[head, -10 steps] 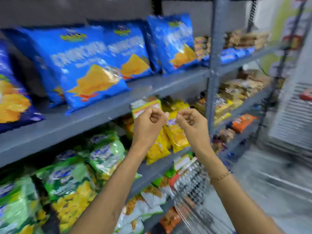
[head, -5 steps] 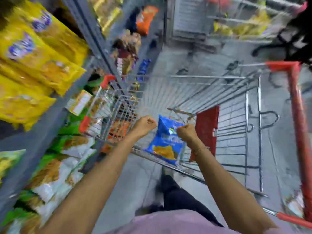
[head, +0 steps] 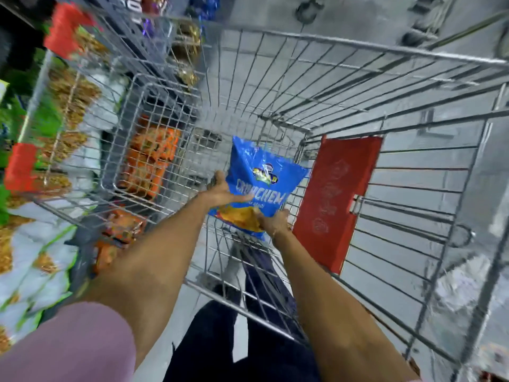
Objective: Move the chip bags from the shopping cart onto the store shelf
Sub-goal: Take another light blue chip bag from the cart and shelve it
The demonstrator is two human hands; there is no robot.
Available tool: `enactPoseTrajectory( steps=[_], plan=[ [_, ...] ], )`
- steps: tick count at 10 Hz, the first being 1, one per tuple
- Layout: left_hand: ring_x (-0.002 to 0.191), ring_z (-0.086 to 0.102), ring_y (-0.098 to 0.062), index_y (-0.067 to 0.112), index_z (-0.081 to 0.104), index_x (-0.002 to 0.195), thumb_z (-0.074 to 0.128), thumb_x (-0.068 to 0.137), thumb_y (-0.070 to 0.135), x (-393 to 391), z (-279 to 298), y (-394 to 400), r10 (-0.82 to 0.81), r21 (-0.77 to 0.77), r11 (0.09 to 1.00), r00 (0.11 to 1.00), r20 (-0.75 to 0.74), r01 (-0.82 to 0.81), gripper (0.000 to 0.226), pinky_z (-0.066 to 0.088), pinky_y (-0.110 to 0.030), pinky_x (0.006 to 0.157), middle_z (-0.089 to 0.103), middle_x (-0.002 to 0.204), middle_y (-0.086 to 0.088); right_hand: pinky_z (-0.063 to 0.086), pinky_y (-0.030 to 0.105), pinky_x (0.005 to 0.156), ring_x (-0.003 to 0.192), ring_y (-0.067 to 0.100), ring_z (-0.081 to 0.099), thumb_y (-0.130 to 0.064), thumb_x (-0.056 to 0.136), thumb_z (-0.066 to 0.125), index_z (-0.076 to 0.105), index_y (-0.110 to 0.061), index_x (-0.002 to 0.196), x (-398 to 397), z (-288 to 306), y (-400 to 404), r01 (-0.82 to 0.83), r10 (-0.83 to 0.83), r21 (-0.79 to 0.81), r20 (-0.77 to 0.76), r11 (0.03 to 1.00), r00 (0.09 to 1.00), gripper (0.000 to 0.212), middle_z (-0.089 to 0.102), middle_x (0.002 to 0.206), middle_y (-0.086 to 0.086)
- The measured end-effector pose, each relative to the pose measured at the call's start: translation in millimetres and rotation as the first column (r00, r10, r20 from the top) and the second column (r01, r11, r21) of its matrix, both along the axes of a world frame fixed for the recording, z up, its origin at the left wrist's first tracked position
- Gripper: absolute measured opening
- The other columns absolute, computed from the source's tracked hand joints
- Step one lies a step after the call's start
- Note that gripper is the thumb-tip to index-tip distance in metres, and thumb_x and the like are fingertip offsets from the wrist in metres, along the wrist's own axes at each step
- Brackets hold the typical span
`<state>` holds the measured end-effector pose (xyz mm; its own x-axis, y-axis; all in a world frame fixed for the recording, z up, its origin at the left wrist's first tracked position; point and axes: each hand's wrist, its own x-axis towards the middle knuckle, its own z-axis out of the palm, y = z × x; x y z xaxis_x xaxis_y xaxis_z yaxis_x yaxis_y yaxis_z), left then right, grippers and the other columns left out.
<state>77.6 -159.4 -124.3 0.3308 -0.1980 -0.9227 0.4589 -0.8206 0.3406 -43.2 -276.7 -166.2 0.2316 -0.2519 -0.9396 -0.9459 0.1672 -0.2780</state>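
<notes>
A blue chip bag with a yellow chip picture stands tilted at the near end of the wire shopping cart. My left hand lies against the bag's left side, fingers spread along it. My right hand grips the bag's lower right corner. Both arms reach down into the cart from above. No other chip bag shows inside the cart. Only the low part of the store shelf shows at the left, filled with white and green bags.
A red flap hangs on the cart's near right side. Orange snack bags show through the cart's left wire wall. Red corner bumpers sit on the cart's left rim. Grey floor lies beyond the cart.
The view swung from the upper shelf down into the cart. Both hands, fists a moment ago, have dropped onto the blue bag and taken hold of it.
</notes>
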Motion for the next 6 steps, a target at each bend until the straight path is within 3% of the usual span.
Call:
enactPoseTrajectory(
  steps=[1, 2, 3, 4, 5, 6],
  plan=[
    [0.139, 0.031, -0.027, 0.009, 0.005, 0.145, 0.074, 0.077, 0.038, 2.1, -26.4, -0.6, 0.072, 0.076, 0.994, 0.995, 0.067, -0.077, 0.102, 0.033, -0.033, 0.105, 0.033, 0.147, -0.010, 0.057, 0.048, 0.083, 0.098, 0.031, 0.065, -0.044, 0.072, 0.074, 0.036, -0.015, 0.126, -13.6, -56.0, -5.9, 0.069, -0.070, 0.023, 0.052, 0.997, 0.996, 0.072, 0.057, 0.130, 0.016],
    [0.124, 0.044, -0.022, 0.012, 0.029, 0.124, 0.075, 0.076, 0.036, 4.7, -32.8, 4.9, 0.097, 0.070, 0.992, 0.985, 0.139, -0.108, 0.071, 0.038, -0.030, 0.089, 0.043, 0.129, -0.007, 0.054, 0.038, 0.075, 0.102, 0.031, 0.064, -0.045, 0.074, 0.073, 0.036, -0.011, 0.131, -4.8, -38.2, -5.8, 0.053, -0.054, 0.030, 0.043, 0.998, 0.998, 0.075, 0.058, 0.124, 0.008],
    [0.142, 0.024, -0.027, 0.015, 0.019, 0.145, 0.075, 0.069, 0.055, 2.0, -42.5, 11.9, -0.053, 0.103, 0.994, 0.991, 0.121, 0.041, 0.103, 0.029, -0.037, 0.111, 0.024, 0.152, -0.008, 0.046, 0.033, 0.078, 0.113, 0.034, 0.057, -0.033, 0.081, 0.070, 0.034, -0.004, 0.133, 3.6, -22.4, -6.8, 0.057, -0.057, -0.003, 0.047, 0.998, 0.997, 0.069, 0.052, 0.126, 0.009],
    [0.138, 0.038, -0.031, 0.046, 0.032, 0.137, 0.075, 0.034, 0.082, -10.2, -176.9, 53.9, -0.091, 0.000, 0.996, 0.994, 0.068, 0.092, 0.117, 0.041, -0.047, 0.108, 0.040, 0.149, 0.005, 0.046, 0.037, 0.086, 0.117, 0.039, 0.054, -0.012, 0.081, 0.070, 0.035, -0.012, 0.110, 4.5, -23.0, -6.8, 0.152, -0.150, -0.005, 0.133, 0.988, 0.980, 0.046, 0.050, 0.133, 0.019],
    [0.133, 0.042, -0.019, 0.038, 0.039, 0.135, 0.077, 0.033, 0.079, -10.5, -200.3, 66.4, -0.039, -0.040, 0.998, 0.995, 0.095, 0.043, 0.116, 0.041, -0.040, 0.107, 0.046, 0.141, 0.011, 0.048, 0.037, 0.088, 0.110, 0.034, 0.058, -0.009, 0.079, 0.072, 0.038, -0.012, 0.107, 6.3, -21.2, -4.8, 0.219, -0.216, 0.004, 0.184, 0.976, 0.959, 0.044, 0.053, 0.131, 0.019],
    [0.116, 0.055, -0.019, 0.018, 0.045, 0.127, 0.088, 0.039, 0.059, 8.7, -84.4, 35.9, 0.144, -0.078, 0.987, 0.987, 0.073, -0.138, 0.106, 0.049, -0.038, 0.099, 0.055, 0.124, 0.007, 0.050, 0.036, 0.089, 0.106, 0.025, 0.059, -0.013, 0.075, 0.076, 0.038, -0.003, 0.129, 8.9, -17.6, -7.9, 0.211, -0.213, 0.029, 0.207, 0.977, 0.955, 0.067, 0.056, 0.130, 0.016]
  ],
)
